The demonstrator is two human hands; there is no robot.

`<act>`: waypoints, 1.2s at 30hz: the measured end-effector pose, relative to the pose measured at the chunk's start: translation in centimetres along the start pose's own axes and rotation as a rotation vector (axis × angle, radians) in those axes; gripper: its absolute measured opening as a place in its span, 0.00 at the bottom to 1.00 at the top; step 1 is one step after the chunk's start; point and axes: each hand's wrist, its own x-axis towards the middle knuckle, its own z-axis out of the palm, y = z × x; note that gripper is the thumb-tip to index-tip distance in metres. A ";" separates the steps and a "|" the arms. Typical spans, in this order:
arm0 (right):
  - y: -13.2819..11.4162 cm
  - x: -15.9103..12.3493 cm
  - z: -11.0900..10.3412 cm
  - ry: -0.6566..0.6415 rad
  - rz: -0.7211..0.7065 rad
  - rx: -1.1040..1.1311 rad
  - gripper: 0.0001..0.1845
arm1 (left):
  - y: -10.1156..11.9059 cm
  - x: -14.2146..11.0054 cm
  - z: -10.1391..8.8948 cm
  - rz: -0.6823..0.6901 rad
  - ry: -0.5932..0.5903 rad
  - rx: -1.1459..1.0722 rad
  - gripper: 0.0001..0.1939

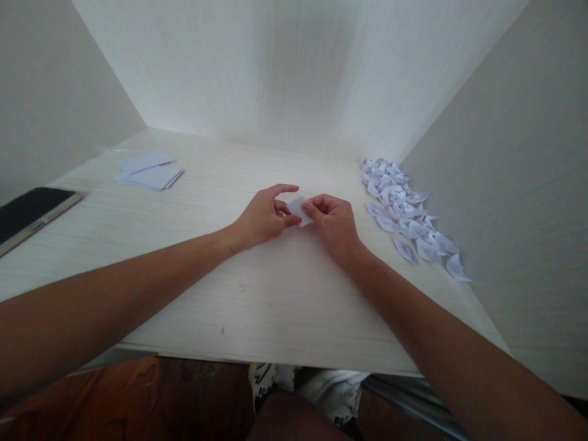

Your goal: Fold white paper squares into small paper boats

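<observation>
A small white piece of paper is pinched between both hands over the middle of the pale wooden table. My left hand grips its left side with thumb and fingers, index finger arched above it. My right hand curls its fingers round the right side. The paper looks partly folded; its exact shape is hidden by my fingers.
Several folded white paper pieces lie heaped along the right wall. A small stack of flat paper slips sits at the back left. A dark phone lies at the left edge. White walls close in the desk on three sides.
</observation>
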 end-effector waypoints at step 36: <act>0.0 -0.3 -0.4 0.053 0.011 0.083 0.09 | -0.9 0.2 0.4 0.034 -0.060 -0.115 0.49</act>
